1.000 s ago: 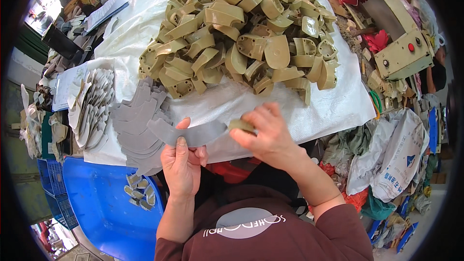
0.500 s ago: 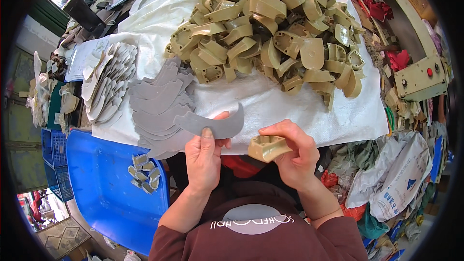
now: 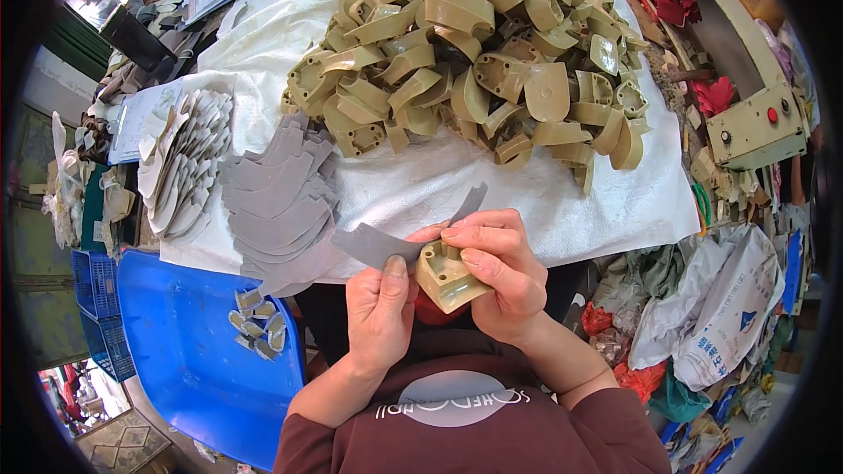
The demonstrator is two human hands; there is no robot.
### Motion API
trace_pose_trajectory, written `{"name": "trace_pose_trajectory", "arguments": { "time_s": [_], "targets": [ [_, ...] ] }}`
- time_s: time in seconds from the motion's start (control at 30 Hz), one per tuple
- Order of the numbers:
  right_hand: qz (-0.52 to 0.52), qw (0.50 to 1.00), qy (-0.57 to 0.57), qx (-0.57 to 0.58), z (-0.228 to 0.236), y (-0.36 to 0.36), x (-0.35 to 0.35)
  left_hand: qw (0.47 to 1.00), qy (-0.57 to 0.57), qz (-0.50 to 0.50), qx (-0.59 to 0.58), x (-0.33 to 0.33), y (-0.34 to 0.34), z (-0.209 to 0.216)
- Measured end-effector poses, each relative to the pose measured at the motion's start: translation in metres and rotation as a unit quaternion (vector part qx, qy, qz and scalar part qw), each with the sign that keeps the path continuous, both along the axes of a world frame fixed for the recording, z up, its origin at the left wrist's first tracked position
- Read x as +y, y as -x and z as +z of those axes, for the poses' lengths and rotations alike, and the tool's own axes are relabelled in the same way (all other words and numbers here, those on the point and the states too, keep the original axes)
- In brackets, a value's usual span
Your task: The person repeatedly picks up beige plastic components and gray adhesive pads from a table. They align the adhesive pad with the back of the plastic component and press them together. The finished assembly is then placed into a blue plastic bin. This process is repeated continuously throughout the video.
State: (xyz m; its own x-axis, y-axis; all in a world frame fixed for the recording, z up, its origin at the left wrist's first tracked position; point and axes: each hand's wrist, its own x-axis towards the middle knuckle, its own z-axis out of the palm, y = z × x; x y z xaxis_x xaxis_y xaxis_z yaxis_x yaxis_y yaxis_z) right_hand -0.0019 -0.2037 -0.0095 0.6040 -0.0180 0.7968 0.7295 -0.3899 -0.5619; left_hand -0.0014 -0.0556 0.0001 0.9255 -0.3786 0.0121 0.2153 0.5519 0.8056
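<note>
In front of my chest my two hands are together. Pinched between thumb and fingers of my left hand (image 3: 379, 305) is a curved grey strip (image 3: 371, 244) of thin sheet. It runs along the far side of a glossy khaki shoe heel (image 3: 452, 288), and its free end sticks up past my right fingertips. My right hand (image 3: 507, 276) is closed on that heel, its hollow face with small holes turned upward. Left thumb and heel touch; whether the strip is stuck to it I cannot tell. A fanned stack of similar grey strips (image 3: 277, 202) lies to the left.
A large heap of khaki heels (image 3: 479, 88) covers the far side of the white sheet (image 3: 386, 193). Pale cut pieces (image 3: 183, 162) lie at left. Below them a blue basin (image 3: 189, 360) holds several small grey-covered heels (image 3: 256, 325). A control box (image 3: 760, 127) and plastic bags (image 3: 711, 316) are at right.
My right hand has brought the heel left against the grey strip. The strip has swung from lying in front of the heel's left to running behind it. The view has shifted slightly.
</note>
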Motion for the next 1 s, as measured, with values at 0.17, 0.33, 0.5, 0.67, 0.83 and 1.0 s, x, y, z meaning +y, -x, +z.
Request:
{"name": "trace_pose_trajectory", "arguments": {
  "time_s": [0.17,0.33,0.5,0.67,0.83,1.0],
  "targets": [
    [-0.038,0.999,0.022,-0.001,-0.005,0.001,0.002,0.997,-0.063,0.029,0.029,0.0,0.006,-0.005],
    [-0.119,0.987,0.104,-0.027,-0.007,-0.005,-0.002,0.992,-0.091,0.084,-0.025,-0.002,0.006,-0.009],
    [-0.133,0.983,0.126,0.017,-0.004,-0.001,-0.008,0.912,-0.322,0.183,-0.176,0.004,-0.01,0.01],
    [-0.17,0.947,0.268,0.054,0.02,0.009,-0.008,0.872,-0.391,0.173,-0.237,0.011,-0.011,0.011],
    [-0.149,0.931,0.301,0.141,0.024,0.014,-0.011,0.85,-0.399,0.173,-0.296,0.002,-0.008,0.001],
    [-0.145,0.938,0.281,0.139,0.012,0.008,-0.015,0.802,-0.426,0.202,-0.368,-0.005,-0.003,-0.009]
  ]
}}
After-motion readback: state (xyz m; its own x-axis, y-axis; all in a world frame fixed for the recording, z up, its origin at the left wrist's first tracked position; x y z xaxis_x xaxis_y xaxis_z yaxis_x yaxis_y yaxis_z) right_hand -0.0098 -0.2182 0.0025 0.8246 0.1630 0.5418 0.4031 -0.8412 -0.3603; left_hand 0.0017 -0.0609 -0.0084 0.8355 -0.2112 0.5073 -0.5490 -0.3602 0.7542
